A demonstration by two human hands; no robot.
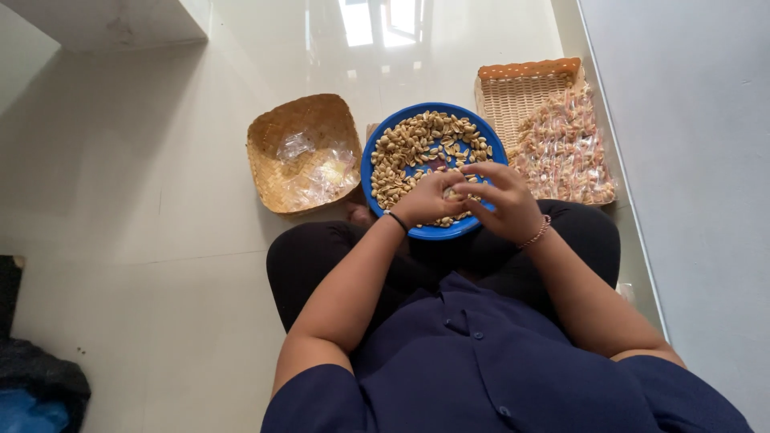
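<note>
Blue and round, the plastic bowl (377,164) sits on the person's crossed legs, filled with pale shelled peanuts (413,144) spread across most of its bottom. Both hands meet over the near edge of that bowl. The left hand (427,200), with a dark band at the wrist, is curled with its fingers bent inward and resting on the peanuts; what sits between its fingertips is too small to tell. The right hand (504,202), wearing a thin beaded bracelet, is also partly closed, its fingers (473,172) arched over toward the left hand and pinching at something small and pale just where the two hands touch.

Left of the bowl, just beside it on the glossy white floor (160,200), lies a square woven bamboo tray (277,132) holding a loose heap of clear plastic wrappers (317,168). On the other side, a rectangular wicker tray (513,92) stands near a grey wall (682,160), its right half piled with small filled clear packets (565,144).
</note>
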